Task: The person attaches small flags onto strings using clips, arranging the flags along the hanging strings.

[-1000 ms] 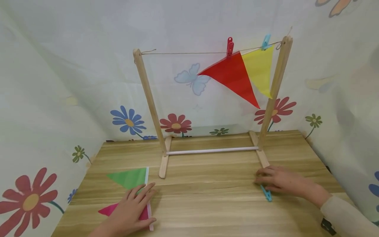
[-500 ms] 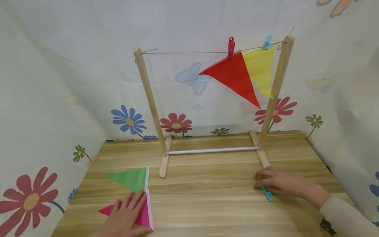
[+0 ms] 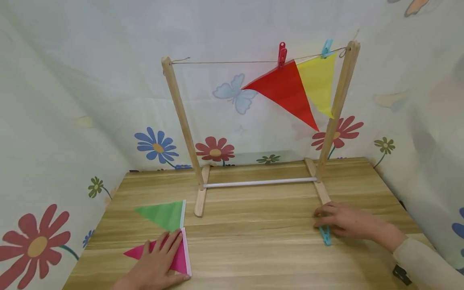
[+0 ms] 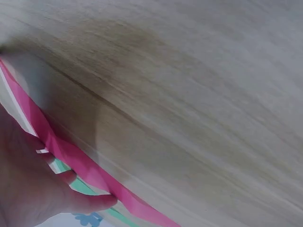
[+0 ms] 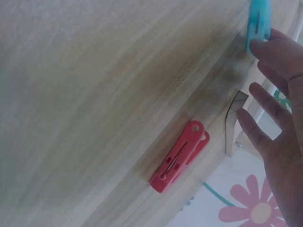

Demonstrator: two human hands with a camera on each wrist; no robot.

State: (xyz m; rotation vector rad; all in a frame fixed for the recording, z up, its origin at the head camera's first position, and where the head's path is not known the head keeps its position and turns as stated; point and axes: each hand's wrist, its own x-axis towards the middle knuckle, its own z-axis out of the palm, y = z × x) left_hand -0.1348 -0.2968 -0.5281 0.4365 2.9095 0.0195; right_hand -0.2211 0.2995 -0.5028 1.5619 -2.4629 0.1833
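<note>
One big white cloth backdrop [image 3: 90, 40], printed with flowers, spans the rear, and in front of it comes the wood-grain tabletop [image 3: 253, 241]! Standing on it, a wooden two-post frame [image 3: 182, 117], white rod [image 3: 261, 183] low between its posts, thin brown string [image 3: 224, 62] across the top. Up there, to the right, hang a red triangular flag [image 3: 290, 90], well tilted, and a yellow triangular flag [image 3: 320, 80]! Down on the left lies a pink triangular flag [image 3: 179, 257] with a pale edge strip, and just beyond it a green triangular flag [image 3: 163, 213].

Now the hands: the left hand [image 3: 157, 259] rests over the pink flag, thumb at its near corner; whether it pinches, I cannot tell. The right hand [image 3: 348, 219], by the frame's foot, pinches a light-blue plastic clothespin [image 3: 326, 241] between thumb and forefinger, two other fingers spread! Close by, a red plastic clothespin [image 5: 179, 156] lies on the tabletop, and two clips, a red one [image 3: 282, 56] and a blue one [image 3: 327, 47], grip the hanging flags.
</note>
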